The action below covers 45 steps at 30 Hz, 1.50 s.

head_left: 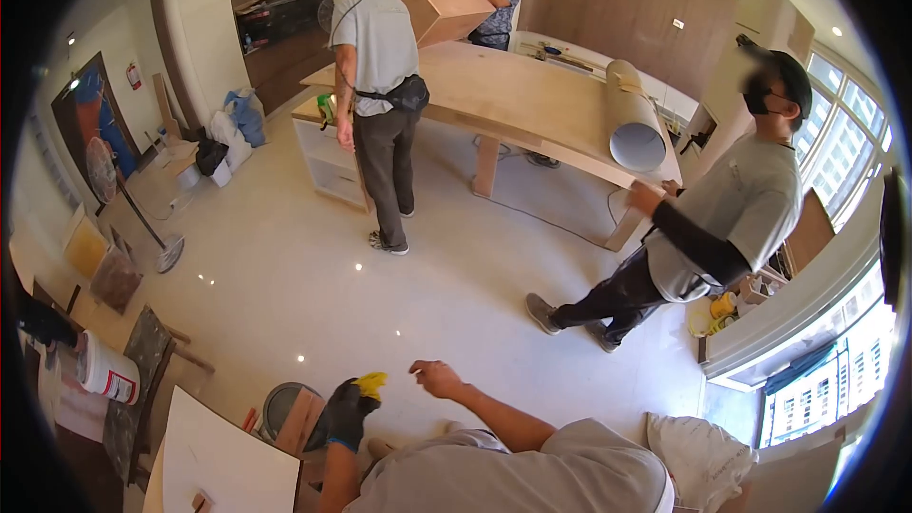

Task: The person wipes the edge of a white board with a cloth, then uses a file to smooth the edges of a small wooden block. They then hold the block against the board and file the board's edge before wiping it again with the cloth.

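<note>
I see a building-site room (304, 313): a wooden tabletop (513, 85), a roll (635, 112) near its right edge, a bucket (106, 370) and sacks (696, 461).

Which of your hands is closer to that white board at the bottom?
Left. Your gloved left hand, holding something yellow, is right of the white board; your bare right hand is farther right, away from it.

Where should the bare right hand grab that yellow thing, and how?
Probably pinch the free edge of the yellow thing, with the right hand coming from its own side. That edge pokes out toward the right hand, while the gloved left hand seems to hold the other side.
</note>
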Available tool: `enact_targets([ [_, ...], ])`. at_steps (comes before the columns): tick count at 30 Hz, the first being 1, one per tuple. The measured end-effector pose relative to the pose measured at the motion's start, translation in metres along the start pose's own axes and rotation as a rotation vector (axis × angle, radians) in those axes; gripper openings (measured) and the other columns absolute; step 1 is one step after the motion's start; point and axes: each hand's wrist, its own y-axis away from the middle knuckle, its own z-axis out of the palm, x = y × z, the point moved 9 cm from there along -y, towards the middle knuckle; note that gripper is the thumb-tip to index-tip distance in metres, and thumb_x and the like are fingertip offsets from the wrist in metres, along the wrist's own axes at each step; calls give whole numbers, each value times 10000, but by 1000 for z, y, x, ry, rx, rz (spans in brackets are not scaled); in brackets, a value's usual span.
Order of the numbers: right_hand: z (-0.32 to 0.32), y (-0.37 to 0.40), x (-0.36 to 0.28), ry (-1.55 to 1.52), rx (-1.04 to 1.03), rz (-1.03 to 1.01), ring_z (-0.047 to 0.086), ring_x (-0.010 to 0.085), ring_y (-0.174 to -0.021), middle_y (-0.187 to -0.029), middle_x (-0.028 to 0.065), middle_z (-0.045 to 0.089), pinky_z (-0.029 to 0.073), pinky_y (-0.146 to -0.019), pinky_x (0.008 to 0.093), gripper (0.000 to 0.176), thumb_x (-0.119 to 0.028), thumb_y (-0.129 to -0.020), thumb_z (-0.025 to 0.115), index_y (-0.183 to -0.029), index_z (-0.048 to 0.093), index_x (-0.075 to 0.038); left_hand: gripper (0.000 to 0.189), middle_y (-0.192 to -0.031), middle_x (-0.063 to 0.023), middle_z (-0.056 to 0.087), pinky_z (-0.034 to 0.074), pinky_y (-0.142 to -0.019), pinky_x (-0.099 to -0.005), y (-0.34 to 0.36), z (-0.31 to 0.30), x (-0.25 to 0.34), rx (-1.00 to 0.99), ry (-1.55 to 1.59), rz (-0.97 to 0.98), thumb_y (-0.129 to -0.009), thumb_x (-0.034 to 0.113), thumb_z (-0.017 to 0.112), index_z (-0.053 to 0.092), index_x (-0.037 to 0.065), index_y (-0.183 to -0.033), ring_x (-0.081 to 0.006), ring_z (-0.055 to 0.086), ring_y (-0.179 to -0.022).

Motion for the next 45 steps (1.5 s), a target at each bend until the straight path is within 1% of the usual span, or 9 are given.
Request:
enact_targets([
  [6, -21, 0, -51, -106, 1, 18, 706, 362, -845, -875, 147, 743, 557, -803, 460, 273, -279, -1020, 551, -1153, 648, -62, 260, -1004, -127, 691, 602, -731, -344, 8, -6, 15, -91, -296, 92, -972, 139, 580, 646, -49, -1138, -231, 691, -858],
  [8, -41, 13, -115, -269, 299, -414, 684, 375, -974, -1003, 168, 734, 536, -881, 478, 272, -263, -1030, 544, -1230, 638, -105, 265, -1002, -127, 691, 599, -727, -342, 8, 15, 5, -115, -315, 94, -976, 152, 586, 648, -51, -1134, -231, 687, -860],
  [11, 0, 13, -110, -221, -160, -263, 653, 388, -1062, -1099, 176, 712, 516, -927, 490, 293, -299, -1029, 546, -1257, 645, -145, 273, -1013, -139, 698, 606, -693, -360, 1, 9, -7, -14, -62, -4, -968, 144, 587, 636, -55, -1148, -253, 699, -832],
  [18, -44, 39, 55, 234, -147, 295, 692, 371, -963, -988, 145, 744, 546, -863, 470, 363, -421, -971, 608, -1068, 722, -89, 225, -962, -133, 698, 599, -687, -380, -10, -65, 8, 84, 136, 74, -964, 119, 593, 647, -29, -1125, -255, 694, -818],
  [24, -44, 80, 111, -12, 97, 238, 735, 281, -856, -938, 118, 766, 571, -805, 402, 288, -319, -966, 621, -939, 725, -51, 240, -970, -127, 685, 596, -687, -373, -17, -90, -22, -8, 125, 50, -959, 64, 574, 615, -18, -1180, -244, 686, -818],
  [28, -18, 62, 65, -194, -44, 372, 726, 313, -856, -978, 136, 753, 583, -815, 415, 356, -299, -931, 677, -1206, 663, -75, 256, -1023, -147, 693, 612, -692, -355, -11, -51, -50, -11, 39, -59, -979, 103, 573, 617, -32, -1192, -231, 702, -822],
  [32, -4, 42, -31, -374, -126, 42, 709, 328, -1006, -1290, 146, 649, 572, -932, 403, 676, -188, -935, 699, -1516, 356, -146, 326, -1033, -159, 701, 623, -683, -353, 7, 34, -28, -109, -135, -140, -998, 180, 584, 614, -57, -1219, -235, 720, -810],
  [37, -21, 25, -51, -255, -17, 6, 719, 258, -910, -968, 149, 742, 562, -830, 365, 289, -97, -878, 686, -1165, 680, -64, 382, -977, -161, 717, 625, -696, -335, 2, 56, -19, -109, -241, -130, -1013, 244, 565, 626, -72, -1218, -226, 729, -746],
  [45, -16, 27, -47, -331, -111, 44, 710, 237, -851, -956, 132, 744, 557, -787, 337, 237, -103, -892, 654, -1120, 700, -56, 389, -1022, -156, 709, 615, -763, -323, 13, 36, -29, -76, -283, -142, -992, 234, 605, 621, -71, -1233, -217, 721, -825],
])
